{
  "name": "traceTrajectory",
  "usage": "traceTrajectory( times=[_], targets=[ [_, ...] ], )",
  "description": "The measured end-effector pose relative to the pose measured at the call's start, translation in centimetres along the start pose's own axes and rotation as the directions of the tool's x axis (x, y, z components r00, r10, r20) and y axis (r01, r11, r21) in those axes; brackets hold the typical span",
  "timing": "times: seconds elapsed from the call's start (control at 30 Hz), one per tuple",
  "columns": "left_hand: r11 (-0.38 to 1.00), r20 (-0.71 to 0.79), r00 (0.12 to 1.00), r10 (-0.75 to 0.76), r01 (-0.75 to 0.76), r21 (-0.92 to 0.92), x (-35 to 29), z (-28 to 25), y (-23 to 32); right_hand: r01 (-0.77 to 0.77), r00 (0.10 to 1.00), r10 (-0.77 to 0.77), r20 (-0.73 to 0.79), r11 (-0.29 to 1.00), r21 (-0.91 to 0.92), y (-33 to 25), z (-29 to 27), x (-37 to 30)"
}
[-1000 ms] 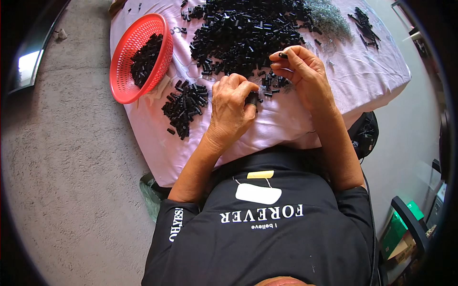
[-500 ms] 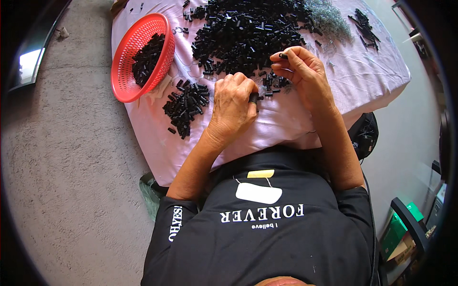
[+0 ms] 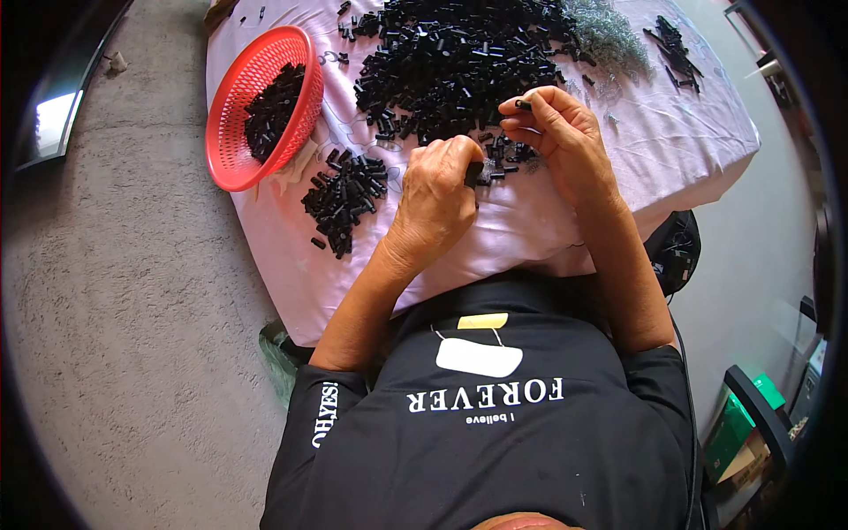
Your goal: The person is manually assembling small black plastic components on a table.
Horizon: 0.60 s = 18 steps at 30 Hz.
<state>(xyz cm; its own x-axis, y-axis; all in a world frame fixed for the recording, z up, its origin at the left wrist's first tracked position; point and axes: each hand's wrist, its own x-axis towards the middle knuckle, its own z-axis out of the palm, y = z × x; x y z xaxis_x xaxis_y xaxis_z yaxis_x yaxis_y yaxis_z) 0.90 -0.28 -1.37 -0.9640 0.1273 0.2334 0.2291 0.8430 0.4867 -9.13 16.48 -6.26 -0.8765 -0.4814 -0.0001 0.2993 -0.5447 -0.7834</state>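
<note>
My left hand (image 3: 435,190) is curled into a near fist over the cloth, with a black part (image 3: 474,173) showing at its thumb side; most of that part is hidden by the fingers. Slightly farther and to the right, my right hand (image 3: 570,141) pinches a small black tube (image 3: 523,105) between thumb and fingertips. Between the hands lies a small scatter of black tubes (image 3: 503,157) with some thin metal bits. A large heap of black tubes (image 3: 450,62) spreads just beyond both hands. Left of my left hand is a smaller pile of black tubes (image 3: 346,199).
A red mesh basket (image 3: 221,132) holding black pieces stands tilted at the table's left edge. Thin silvery metal parts (image 3: 614,40) are heaped at the far right, beside longer black pieces (image 3: 678,53). A pink cloth (image 3: 689,150) covers the table. A black bag (image 3: 676,252) sits below its right edge.
My left hand has turned and its fingers have curled in more, covering more of the black part. My right hand stays almost in place with its small black tube.
</note>
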Motion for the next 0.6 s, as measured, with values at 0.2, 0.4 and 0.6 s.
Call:
traceTrajectory(
  times=[0.2, 0.4, 0.6],
  targets=[
    [0.997, -0.117, 0.992, 0.045, -0.053, -0.063, 0.8, 0.4, 0.1, 0.005, 1.0, -0.006, -0.01, 1.0, -0.011, -0.2, -0.1, -0.1],
    [0.999, -0.069, 0.998, 0.014, -0.016, -0.036, 0.3, 0.7, -0.2, -0.002, 1.0, 0.002, -0.013, 1.0, -0.009, -0.1, 0.0, -0.1],
    [0.99, -0.145, 0.989, 0.011, -0.031, -0.136, 0.2, 0.7, 0.0, 0.012, 1.0, -0.012, -0.005, 0.999, -0.049, -0.2, 0.1, -0.2]
  ],
)
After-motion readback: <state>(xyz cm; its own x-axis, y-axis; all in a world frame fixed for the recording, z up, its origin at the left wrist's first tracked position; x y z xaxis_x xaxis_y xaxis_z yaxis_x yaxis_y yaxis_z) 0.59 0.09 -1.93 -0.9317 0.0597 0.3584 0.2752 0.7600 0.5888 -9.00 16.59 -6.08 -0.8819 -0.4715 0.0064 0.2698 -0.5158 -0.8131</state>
